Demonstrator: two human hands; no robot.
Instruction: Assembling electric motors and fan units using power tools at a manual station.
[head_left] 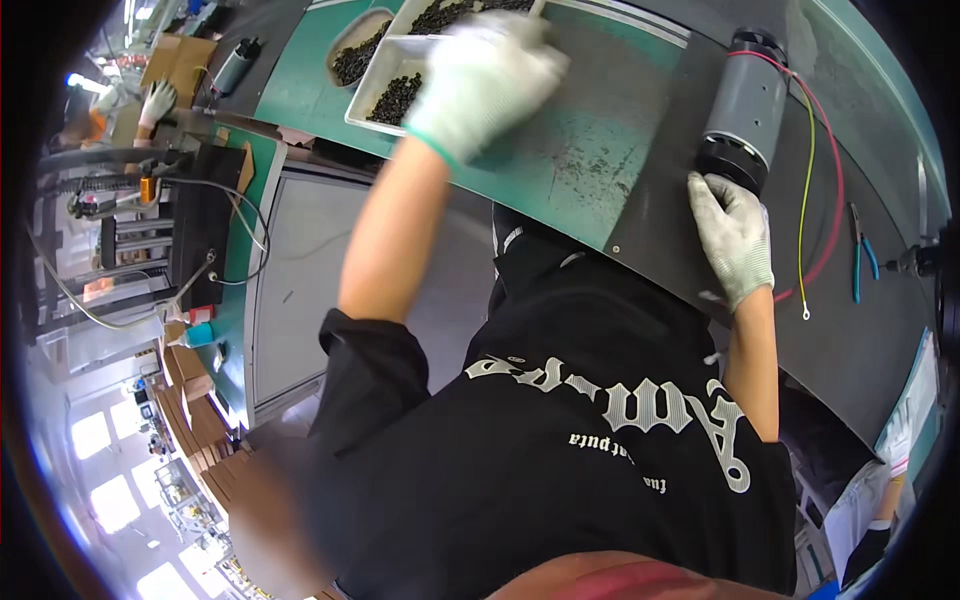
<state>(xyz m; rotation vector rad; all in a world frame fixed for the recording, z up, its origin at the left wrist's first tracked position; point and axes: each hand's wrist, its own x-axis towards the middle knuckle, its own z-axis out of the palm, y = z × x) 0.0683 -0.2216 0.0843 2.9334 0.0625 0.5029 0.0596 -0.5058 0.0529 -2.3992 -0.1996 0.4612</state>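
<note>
My left hand (490,85), in a white knit glove with a green cuff, is over white trays (362,117) of small black parts (398,98). Motion blurs its fingers, so I cannot see whether they hold anything. On the right, a grey cylindrical motor (748,105) with black ends lies on the dark mat. My gloved right hand (733,235) has its fingers curled against the motor's near black end. From the motor's far end run a red wire (838,200) and a yellow-green wire (808,190) tipped with a ring terminal (806,313).
Blue-handled pliers (862,255) lie on the mat at the right, near a dark tool tip (905,262). An oval dish (350,50) of black parts sits left of the trays. Further left, another person's gloved hand (158,102) shows near a second motor (236,66).
</note>
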